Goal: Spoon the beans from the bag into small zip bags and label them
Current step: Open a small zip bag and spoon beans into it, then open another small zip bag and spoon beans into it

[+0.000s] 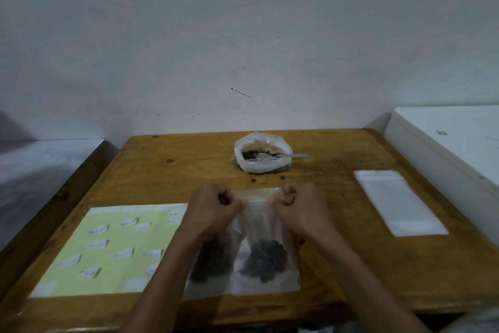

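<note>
Both hands — left (216, 205), right (294, 203) — pinch the zip strip of a small bag (259, 227) lying flat at the table's (162, 165) near edge, beans (266, 259) pooled low. Thin, limp, slippery film — best held at the stiffer zip.

My feed is dim and flat, with a grey-blue cast over the wall (243, 22). No glare anywhere. I see soft shadows in the far corners beside the surface (162, 168). The labels (108, 249) are smeared and unreadable, and the hands (216, 208) look soft. The wide lens bows the surface's edges outward toward the frame's sides.
</note>
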`<action>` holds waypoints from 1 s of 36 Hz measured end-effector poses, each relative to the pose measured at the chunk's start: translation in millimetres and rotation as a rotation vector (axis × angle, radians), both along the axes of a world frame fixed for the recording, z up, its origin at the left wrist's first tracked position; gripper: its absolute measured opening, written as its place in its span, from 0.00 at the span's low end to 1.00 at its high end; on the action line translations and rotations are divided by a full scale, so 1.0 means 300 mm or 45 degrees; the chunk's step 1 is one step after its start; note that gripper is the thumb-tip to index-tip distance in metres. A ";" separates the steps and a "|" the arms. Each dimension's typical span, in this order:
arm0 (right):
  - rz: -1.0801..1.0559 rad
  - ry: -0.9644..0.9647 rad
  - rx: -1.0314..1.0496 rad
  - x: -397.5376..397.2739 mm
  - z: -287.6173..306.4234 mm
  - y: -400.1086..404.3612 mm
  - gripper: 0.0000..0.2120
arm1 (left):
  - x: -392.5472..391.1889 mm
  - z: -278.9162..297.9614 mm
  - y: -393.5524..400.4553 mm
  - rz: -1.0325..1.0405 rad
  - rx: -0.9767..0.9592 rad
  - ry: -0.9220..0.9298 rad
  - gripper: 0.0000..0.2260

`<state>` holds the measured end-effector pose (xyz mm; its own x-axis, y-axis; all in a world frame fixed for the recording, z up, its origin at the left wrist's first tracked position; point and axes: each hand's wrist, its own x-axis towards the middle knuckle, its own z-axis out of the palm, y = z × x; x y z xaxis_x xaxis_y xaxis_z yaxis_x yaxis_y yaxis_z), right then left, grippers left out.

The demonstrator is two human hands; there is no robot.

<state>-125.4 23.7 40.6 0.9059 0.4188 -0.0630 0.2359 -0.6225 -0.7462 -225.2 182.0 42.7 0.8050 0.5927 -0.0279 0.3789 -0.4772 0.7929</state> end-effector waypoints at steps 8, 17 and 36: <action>0.020 -0.107 -0.360 -0.009 0.002 0.001 0.09 | 0.021 -0.038 0.017 0.001 0.116 0.006 0.06; 0.035 -0.218 -0.369 -0.006 0.011 -0.001 0.26 | 0.038 -0.027 0.004 0.018 0.399 -0.087 0.22; -0.402 -0.291 -0.072 0.264 0.064 -0.316 0.20 | 0.359 0.061 -0.302 -0.249 0.388 -0.387 0.14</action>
<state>-46.2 -71.2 59.8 0.9829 0.1193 0.1402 0.1825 -0.7295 -0.6592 -117.6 91.4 60.9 0.8471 0.3740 0.3776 0.0314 -0.7445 0.6669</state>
